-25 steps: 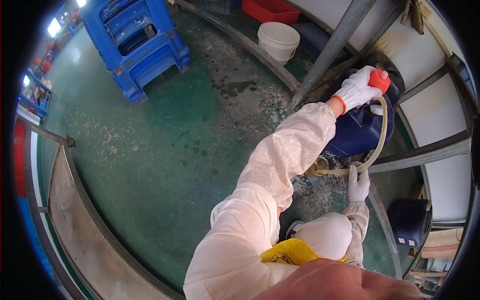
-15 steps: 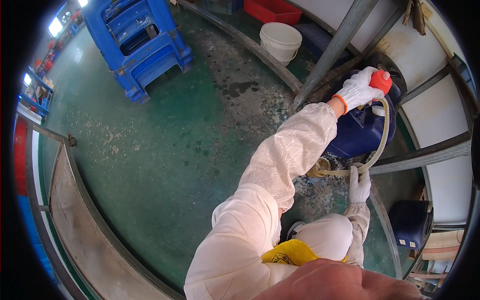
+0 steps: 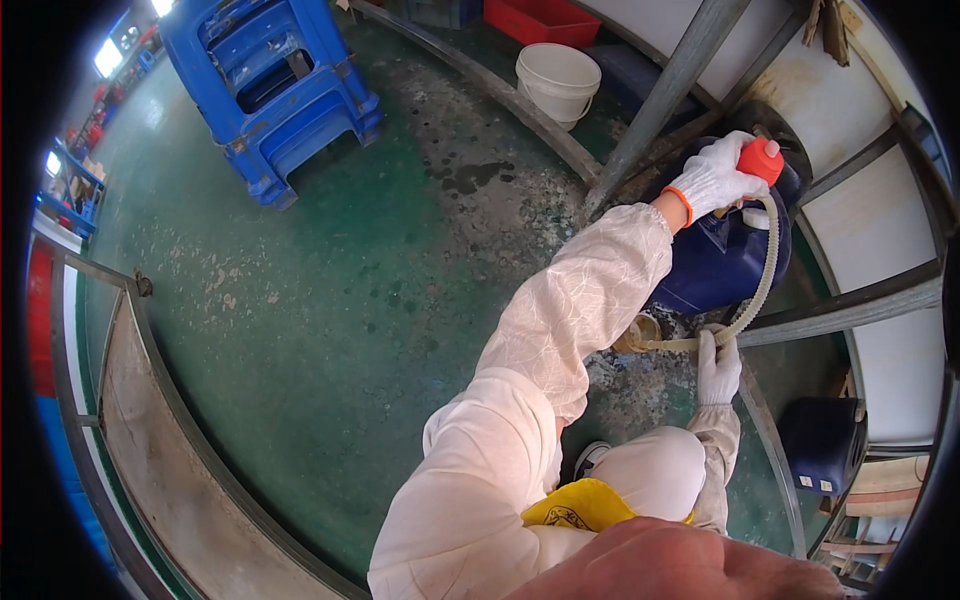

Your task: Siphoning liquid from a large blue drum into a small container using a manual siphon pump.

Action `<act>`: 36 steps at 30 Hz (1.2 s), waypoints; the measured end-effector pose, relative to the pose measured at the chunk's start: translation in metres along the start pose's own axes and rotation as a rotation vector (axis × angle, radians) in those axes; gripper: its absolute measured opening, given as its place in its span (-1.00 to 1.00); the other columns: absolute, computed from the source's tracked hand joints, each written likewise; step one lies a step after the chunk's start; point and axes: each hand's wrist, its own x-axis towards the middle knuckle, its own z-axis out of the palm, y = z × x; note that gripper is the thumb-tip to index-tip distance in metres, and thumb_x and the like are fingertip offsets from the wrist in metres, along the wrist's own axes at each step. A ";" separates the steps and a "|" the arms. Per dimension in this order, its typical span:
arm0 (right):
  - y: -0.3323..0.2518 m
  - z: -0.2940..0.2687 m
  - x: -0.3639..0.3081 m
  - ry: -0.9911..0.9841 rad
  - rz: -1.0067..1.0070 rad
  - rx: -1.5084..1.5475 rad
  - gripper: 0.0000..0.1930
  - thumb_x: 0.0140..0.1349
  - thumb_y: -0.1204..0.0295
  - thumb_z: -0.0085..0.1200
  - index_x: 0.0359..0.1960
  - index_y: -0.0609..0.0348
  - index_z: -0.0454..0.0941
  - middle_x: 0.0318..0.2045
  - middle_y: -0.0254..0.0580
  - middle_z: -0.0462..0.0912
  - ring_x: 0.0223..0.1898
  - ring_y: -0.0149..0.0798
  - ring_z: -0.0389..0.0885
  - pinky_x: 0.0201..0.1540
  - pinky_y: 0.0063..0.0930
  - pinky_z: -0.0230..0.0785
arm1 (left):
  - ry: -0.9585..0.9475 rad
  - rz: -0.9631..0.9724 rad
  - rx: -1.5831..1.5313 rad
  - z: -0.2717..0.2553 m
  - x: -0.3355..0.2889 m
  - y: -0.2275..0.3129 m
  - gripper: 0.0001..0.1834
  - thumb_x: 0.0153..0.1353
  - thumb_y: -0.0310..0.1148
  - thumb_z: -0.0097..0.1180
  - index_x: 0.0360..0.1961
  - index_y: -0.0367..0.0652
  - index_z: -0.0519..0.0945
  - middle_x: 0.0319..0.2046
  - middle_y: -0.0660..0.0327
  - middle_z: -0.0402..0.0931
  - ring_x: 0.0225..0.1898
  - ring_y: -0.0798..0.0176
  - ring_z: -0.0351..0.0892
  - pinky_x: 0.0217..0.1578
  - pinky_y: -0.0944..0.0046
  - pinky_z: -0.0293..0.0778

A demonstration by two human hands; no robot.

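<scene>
My left hand, in a white knitted glove with an orange cuff, is closed round the red bulb of a hand siphon pump. The pump sits at the top of a dark blue jerrycan with a white cap beside it. From the pump a ribbed, yellowish hose curves down. Lower down, my right hand, also gloved in white, grips that hose near its lower bend. The hose's end reaches a small brownish cup on the floor; my left sleeve partly covers this cup, and its contents cannot be made out.
A metal post and curved-looking rails frame the jerrycan. Behind stand a white bucket and a red crate. Stacked blue stools are at far left, another dark blue jerrycan at right. The green floor is stained.
</scene>
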 end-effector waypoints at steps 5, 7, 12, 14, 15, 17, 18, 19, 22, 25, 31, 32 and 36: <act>0.016 0.005 0.002 0.072 -0.169 -0.033 -0.77 0.34 0.28 0.16 -0.12 0.16 0.63 -0.39 -0.12 0.69 -0.37 -0.24 0.65 -0.23 -0.36 0.48 | 0.016 0.000 0.001 0.000 -0.009 0.005 -0.15 -0.21 -0.08 0.48 0.19 -0.05 0.47 0.07 -0.01 0.57 0.10 -0.07 0.58 0.14 0.09 0.48; 0.024 0.005 0.007 0.103 -0.250 -0.041 -0.77 0.34 0.27 0.17 -0.13 0.16 0.63 -0.41 -0.10 0.68 -0.38 -0.21 0.65 -0.24 -0.34 0.48 | 0.073 0.017 0.107 -0.004 -0.016 0.016 -0.24 -0.14 -0.16 0.45 0.15 -0.16 0.50 -0.17 0.08 0.68 -0.21 0.24 0.71 -0.08 0.28 0.58; 0.006 -0.001 0.011 0.068 -0.103 -0.019 -0.77 0.33 0.27 0.17 -0.14 0.17 0.64 -0.50 -0.22 0.63 -0.46 -0.37 0.61 -0.32 -0.43 0.46 | 0.381 -0.232 0.647 0.037 -0.026 0.076 -0.28 0.03 -0.32 0.42 0.24 -0.12 0.41 -0.05 0.04 0.62 -0.01 0.13 0.63 0.04 0.15 0.53; -0.002 0.003 0.008 0.040 -0.047 0.056 -0.78 0.33 0.28 0.17 -0.14 0.16 0.64 -0.51 -0.26 0.63 -0.47 -0.43 0.59 -0.35 -0.48 0.44 | 0.059 0.116 0.029 -0.011 -0.008 0.024 -0.34 -0.04 -0.38 0.44 0.15 -0.14 0.50 -0.08 0.09 0.62 -0.05 0.16 0.62 0.01 0.17 0.55; -0.002 0.001 0.006 0.024 -0.006 0.130 -0.79 0.34 0.29 0.17 -0.14 0.15 0.64 -0.52 -0.30 0.62 -0.48 -0.49 0.57 -0.37 -0.53 0.43 | 0.036 0.088 0.012 -0.009 -0.008 0.025 -0.32 -0.04 -0.37 0.44 0.17 -0.14 0.49 -0.07 0.08 0.63 -0.03 0.12 0.63 0.02 0.16 0.55; 0.002 0.000 0.004 0.036 0.014 0.131 -0.79 0.33 0.30 0.17 -0.14 0.15 0.64 -0.52 -0.32 0.62 -0.49 -0.52 0.56 -0.39 -0.55 0.42 | 0.038 0.063 0.049 -0.006 -0.014 0.029 -0.33 -0.05 -0.37 0.44 0.16 -0.14 0.50 -0.05 0.05 0.63 -0.01 0.11 0.63 0.03 0.16 0.54; 0.003 0.000 0.003 0.043 0.021 0.140 -0.80 0.33 0.31 0.17 -0.13 0.15 0.64 -0.53 -0.34 0.63 -0.50 -0.54 0.55 -0.40 -0.58 0.41 | 0.049 0.045 0.097 -0.005 -0.017 0.032 -0.33 -0.05 -0.36 0.44 0.15 -0.14 0.51 -0.03 0.03 0.63 0.01 0.09 0.62 0.03 0.16 0.54; 0.004 0.000 0.003 0.044 0.021 0.140 -0.80 0.33 0.31 0.17 -0.13 0.15 0.64 -0.53 -0.34 0.63 -0.50 -0.54 0.55 -0.40 -0.58 0.41 | 0.048 0.045 0.097 -0.004 -0.017 0.029 -0.33 -0.05 -0.36 0.44 0.15 -0.14 0.51 -0.03 0.03 0.63 0.01 0.09 0.62 0.03 0.16 0.54; 0.005 0.001 0.002 0.028 0.035 0.142 -0.79 0.34 0.30 0.17 -0.13 0.15 0.63 -0.50 -0.34 0.63 -0.48 -0.52 0.57 -0.37 -0.56 0.43 | 0.110 0.128 0.128 -0.005 -0.019 0.025 -0.37 -0.05 -0.34 0.45 0.12 -0.15 0.54 -0.07 0.03 0.65 -0.06 0.09 0.67 -0.05 0.17 0.58; 0.011 0.000 0.004 0.050 0.018 0.108 -0.78 0.34 0.28 0.16 -0.12 0.14 0.63 -0.46 -0.33 0.65 -0.45 -0.51 0.58 -0.33 -0.55 0.45 | 0.078 0.045 0.059 -0.005 -0.023 0.031 -0.45 -0.02 -0.37 0.45 0.05 -0.15 0.57 -0.18 0.08 0.68 -0.22 0.13 0.71 -0.18 0.19 0.61; 0.007 0.005 0.002 -0.003 0.042 0.147 -0.77 0.35 0.27 0.17 -0.09 0.12 0.63 -0.43 -0.33 0.66 -0.42 -0.51 0.60 -0.29 -0.56 0.47 | -0.020 -0.103 -0.045 -0.005 -0.009 0.020 -0.60 0.03 -0.46 0.39 -0.07 -0.15 0.60 -0.30 0.12 0.69 -0.32 0.20 0.69 -0.26 0.21 0.61; 0.007 0.005 0.001 -0.020 0.014 0.134 -0.76 0.35 0.27 0.16 -0.08 0.12 0.63 -0.42 -0.32 0.67 -0.41 -0.51 0.62 -0.28 -0.56 0.47 | 0.019 0.041 0.023 -0.003 -0.011 0.021 -0.59 0.02 -0.44 0.40 -0.06 -0.13 0.60 -0.27 0.12 0.69 -0.26 0.16 0.70 -0.20 0.19 0.60; 0.004 0.004 0.000 -0.040 0.041 0.165 -0.76 0.36 0.28 0.16 -0.06 0.14 0.62 -0.39 -0.31 0.70 -0.37 -0.50 0.67 -0.25 -0.56 0.49 | 0.066 0.199 0.184 -0.003 -0.019 0.027 -0.51 -0.01 -0.39 0.43 0.00 -0.05 0.58 -0.14 0.08 0.67 -0.05 0.03 0.67 -0.02 0.14 0.54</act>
